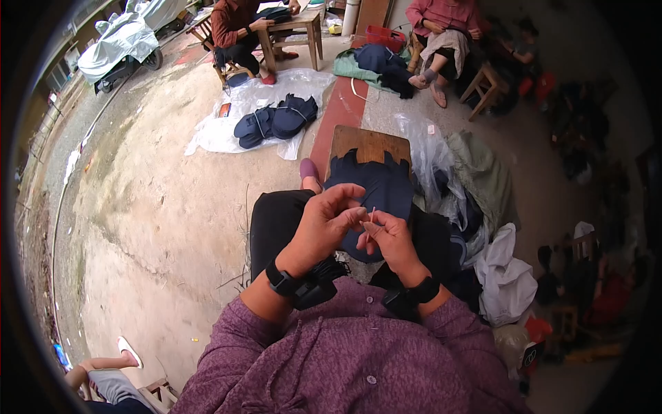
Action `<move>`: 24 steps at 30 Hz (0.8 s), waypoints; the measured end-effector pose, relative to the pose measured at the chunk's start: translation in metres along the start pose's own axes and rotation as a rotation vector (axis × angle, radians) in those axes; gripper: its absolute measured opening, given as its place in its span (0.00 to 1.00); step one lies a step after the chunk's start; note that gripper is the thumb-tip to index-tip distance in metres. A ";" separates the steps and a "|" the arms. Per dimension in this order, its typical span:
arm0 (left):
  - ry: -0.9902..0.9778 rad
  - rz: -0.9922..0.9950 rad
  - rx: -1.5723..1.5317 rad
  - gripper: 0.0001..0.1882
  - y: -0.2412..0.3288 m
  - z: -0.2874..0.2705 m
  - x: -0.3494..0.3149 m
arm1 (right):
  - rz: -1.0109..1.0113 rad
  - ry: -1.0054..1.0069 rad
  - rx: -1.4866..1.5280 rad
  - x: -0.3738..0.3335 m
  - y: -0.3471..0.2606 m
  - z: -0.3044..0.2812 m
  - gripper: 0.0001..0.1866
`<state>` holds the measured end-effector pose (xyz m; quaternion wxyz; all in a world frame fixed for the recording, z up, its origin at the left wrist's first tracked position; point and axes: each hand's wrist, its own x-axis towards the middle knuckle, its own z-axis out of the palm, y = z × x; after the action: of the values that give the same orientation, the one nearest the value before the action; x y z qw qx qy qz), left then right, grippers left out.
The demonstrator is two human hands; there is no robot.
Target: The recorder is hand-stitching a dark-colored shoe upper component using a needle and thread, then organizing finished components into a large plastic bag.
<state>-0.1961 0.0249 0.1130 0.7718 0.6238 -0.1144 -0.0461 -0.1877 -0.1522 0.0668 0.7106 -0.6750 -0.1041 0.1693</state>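
Observation:
My left hand and my right hand meet above my lap, thumbs and fingers pinched close together. A thin, pale, stick-like thing stands up from the fingertips of my right hand; it is too small to name. Whatever my left fingertips pinch is hidden. Right below both hands lie dark navy cloth pieces with pointed tabs at their far edge. They rest on a wooden stool or bench between my knees and drape toward me. Dark bands with small boxes sit on both wrists.
Bundled navy cloth lies on clear plastic sheeting at the far left. Green sacking and a white sack lie to my right. Other people sit at a wooden table and on stools.

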 end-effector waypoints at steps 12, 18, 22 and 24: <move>0.055 0.007 0.255 0.06 -0.021 0.016 -0.012 | -0.088 0.040 -0.109 -0.011 0.002 -0.004 0.07; 0.054 0.047 0.271 0.07 -0.023 0.021 -0.009 | -0.126 0.049 -0.146 -0.012 0.001 -0.004 0.07; 0.094 0.017 0.255 0.07 -0.025 0.017 -0.009 | -0.150 0.038 -0.187 -0.009 -0.006 -0.001 0.06; 0.107 -0.008 0.310 0.07 -0.029 0.016 -0.011 | -0.143 0.017 -0.185 -0.009 -0.004 -0.001 0.06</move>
<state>-0.2081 0.0052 0.0870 0.6711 0.7374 -0.0767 0.0023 -0.1952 -0.1563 0.0715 0.6564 -0.7299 -0.1613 0.1021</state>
